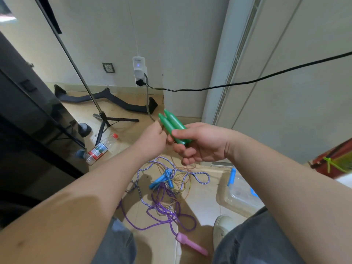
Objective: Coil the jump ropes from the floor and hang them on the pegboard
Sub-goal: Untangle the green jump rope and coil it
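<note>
on the tiled floor (200,202) the tangled jump ropes (167,187) lie near the clear bin (240,197). the right hand (202,143) curls round both green handles (171,124); the left hand (152,141) seems to pinch their thin cord (187,180). best to draw it up slowly, in even loops, avoiding snags.

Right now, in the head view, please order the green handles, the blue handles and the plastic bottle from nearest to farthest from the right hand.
1. Green handles: gripped in the right hand.
2. Blue handles: on the floor, below the hand.
3. Plastic bottle: on the floor, far left.
</note>
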`<state>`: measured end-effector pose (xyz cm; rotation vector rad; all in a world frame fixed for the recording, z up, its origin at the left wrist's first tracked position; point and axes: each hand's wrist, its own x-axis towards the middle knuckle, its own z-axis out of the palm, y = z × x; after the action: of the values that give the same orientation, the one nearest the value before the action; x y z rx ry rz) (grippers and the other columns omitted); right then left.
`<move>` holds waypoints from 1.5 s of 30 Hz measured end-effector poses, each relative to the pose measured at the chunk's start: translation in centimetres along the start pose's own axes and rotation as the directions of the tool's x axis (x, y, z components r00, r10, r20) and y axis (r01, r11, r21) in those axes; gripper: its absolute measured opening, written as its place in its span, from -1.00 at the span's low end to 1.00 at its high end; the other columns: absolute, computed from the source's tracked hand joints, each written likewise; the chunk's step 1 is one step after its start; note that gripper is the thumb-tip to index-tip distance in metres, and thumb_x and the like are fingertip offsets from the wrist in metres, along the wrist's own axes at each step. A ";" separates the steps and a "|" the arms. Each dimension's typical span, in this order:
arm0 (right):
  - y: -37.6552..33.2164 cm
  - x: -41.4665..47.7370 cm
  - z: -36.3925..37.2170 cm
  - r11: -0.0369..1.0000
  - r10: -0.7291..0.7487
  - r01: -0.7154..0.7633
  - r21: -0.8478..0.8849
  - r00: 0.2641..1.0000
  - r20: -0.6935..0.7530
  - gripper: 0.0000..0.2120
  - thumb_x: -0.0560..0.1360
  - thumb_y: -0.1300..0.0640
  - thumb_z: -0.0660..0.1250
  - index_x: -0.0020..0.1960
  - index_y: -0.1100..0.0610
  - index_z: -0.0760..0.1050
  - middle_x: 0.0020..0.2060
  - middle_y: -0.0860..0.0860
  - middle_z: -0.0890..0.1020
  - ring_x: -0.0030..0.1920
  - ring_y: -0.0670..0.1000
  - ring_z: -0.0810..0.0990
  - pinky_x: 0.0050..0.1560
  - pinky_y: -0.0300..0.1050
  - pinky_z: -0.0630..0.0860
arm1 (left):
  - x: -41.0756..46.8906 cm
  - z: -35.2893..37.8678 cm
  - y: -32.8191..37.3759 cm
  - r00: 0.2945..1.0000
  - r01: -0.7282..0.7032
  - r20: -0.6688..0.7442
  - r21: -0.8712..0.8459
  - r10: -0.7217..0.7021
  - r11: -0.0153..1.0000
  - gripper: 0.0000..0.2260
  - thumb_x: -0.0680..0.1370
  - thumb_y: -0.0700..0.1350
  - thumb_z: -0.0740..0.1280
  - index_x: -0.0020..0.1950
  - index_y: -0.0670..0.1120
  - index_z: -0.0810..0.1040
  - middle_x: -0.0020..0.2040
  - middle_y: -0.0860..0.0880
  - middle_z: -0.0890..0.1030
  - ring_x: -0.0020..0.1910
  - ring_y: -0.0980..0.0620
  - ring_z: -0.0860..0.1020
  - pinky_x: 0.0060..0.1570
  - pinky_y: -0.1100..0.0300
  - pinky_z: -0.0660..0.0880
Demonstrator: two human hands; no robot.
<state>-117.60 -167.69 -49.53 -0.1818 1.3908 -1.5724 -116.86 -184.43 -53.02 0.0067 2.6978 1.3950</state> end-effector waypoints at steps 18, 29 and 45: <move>4.0 2.0 -1.1 -0.171 -0.193 -0.372 -0.912 0.921 -0.339 -0.88 0.54 0.21 0.18 0.06 0.10 0.42 -0.02 0.10 0.60 -0.07 0.21 0.58 -0.15 -0.04 0.46 | -1.6 -0.2 1.2 0.838 -0.531 0.460 0.561 0.294 0.636 -0.75 0.63 0.08 0.19 -0.14 -0.01 0.53 -0.34 0.07 0.51 -0.28 0.07 0.46 -0.24 0.13 0.40; 4.1 0.6 0.9 -0.061 -0.356 0.021 -0.998 0.934 0.042 -0.80 0.65 -0.05 0.17 0.09 0.08 0.39 -0.10 0.07 0.57 -0.16 0.15 0.52 -0.18 -0.04 0.38 | -0.7 -3.4 -2.5 0.982 -0.125 0.170 0.255 0.083 0.959 -0.62 0.55 0.21 0.30 -0.29 -0.02 0.63 -0.50 0.07 0.39 -0.50 0.13 0.31 -0.40 0.22 0.30; 3.4 0.2 -0.2 0.191 -0.490 -0.399 -0.897 0.753 -0.439 -0.90 0.63 0.09 0.16 -0.01 0.10 0.29 -0.10 0.12 0.57 -0.22 0.19 0.46 -0.22 -0.05 0.37 | -4.0 0.1 -1.2 0.924 -0.350 0.298 0.414 0.238 0.840 -0.64 0.65 0.10 0.12 -0.27 -0.01 0.45 -0.45 0.04 0.47 -0.43 0.13 0.43 -0.35 0.12 0.39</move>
<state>-115.93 -167.16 -52.45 -0.4742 2.9389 -0.3746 -112.78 -185.31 -53.71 0.6136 2.8261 0.7005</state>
